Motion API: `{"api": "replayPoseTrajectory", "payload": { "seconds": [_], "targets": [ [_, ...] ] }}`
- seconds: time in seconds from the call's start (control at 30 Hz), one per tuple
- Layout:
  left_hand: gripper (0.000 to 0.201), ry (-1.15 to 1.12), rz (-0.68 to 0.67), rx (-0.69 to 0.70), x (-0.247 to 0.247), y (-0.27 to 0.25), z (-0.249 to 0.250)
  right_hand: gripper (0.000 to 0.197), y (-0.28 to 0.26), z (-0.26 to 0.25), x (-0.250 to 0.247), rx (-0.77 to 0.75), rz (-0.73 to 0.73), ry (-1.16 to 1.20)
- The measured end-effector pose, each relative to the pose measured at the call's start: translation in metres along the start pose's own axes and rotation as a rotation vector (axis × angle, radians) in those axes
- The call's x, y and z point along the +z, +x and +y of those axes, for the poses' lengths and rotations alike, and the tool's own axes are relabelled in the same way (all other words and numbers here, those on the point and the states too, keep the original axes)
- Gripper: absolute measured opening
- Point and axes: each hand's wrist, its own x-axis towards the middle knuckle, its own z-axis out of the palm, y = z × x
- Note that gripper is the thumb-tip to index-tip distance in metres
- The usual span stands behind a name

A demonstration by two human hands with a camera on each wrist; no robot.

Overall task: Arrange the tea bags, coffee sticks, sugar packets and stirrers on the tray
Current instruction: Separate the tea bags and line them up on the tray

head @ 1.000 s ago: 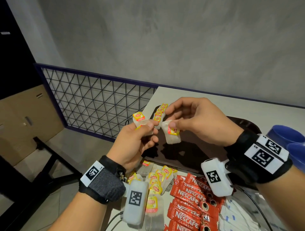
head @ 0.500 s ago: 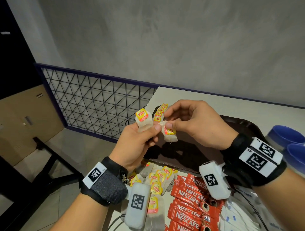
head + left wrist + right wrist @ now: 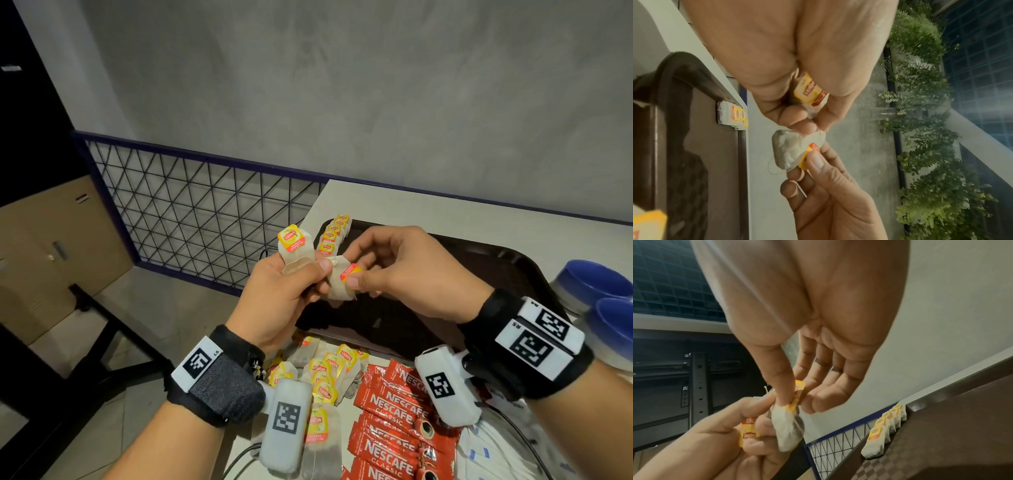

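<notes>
My left hand (image 3: 291, 291) grips an upright tea bag (image 3: 295, 251) with a yellow tag, raised over the tray's near left corner. My right hand (image 3: 387, 270) pinches a second tea bag (image 3: 342, 284) by its tag, thumb on the label; the left thumb touches that bag's top too. The right wrist view shows this bag (image 3: 789, 430) hanging under the pinch. A row of several tea bags (image 3: 334, 233) lies along the left edge of the dark brown tray (image 3: 479, 270). Loose tea bags (image 3: 325, 373), red coffee sticks (image 3: 394, 418) and white sugar packets (image 3: 489, 448) lie on the table near me.
Two blue-lidded jars (image 3: 596, 291) stand right of the tray. The white table (image 3: 411, 209) ends at its left edge beside a wire mesh railing (image 3: 205, 219) with a drop to the floor. A cable (image 3: 239, 459) trails off the table's near edge.
Both hands stayed close together over the tray corner. The left hand raised its tea bag upright, and the right hand shifted its pinch onto the second bag's tag.
</notes>
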Motion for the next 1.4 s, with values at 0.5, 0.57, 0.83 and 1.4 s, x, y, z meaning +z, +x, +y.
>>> {"api": "replayPoseTrajectory", "payload": {
  "seconds": [0.5,0.57,0.83,1.4],
  "targets": [
    [0.008,0.109,0.066,0.038,-0.006,0.003,-0.007,0.015,-0.009,-0.013,-0.002,-0.002,0.061,0.124],
    [0.004,0.131,0.104,0.043,-0.008,0.004,-0.007,0.011,-0.011,-0.014,-0.002,-0.014,0.057,0.100],
    [0.008,0.104,0.187,0.044,-0.007,0.005,-0.005,0.014,-0.021,-0.017,-0.007,-0.018,0.018,0.150],
    [0.013,-0.029,0.194,0.047,-0.008,0.006,0.005,0.018,-0.022,-0.002,0.002,0.097,-0.138,0.154]
  ]
}}
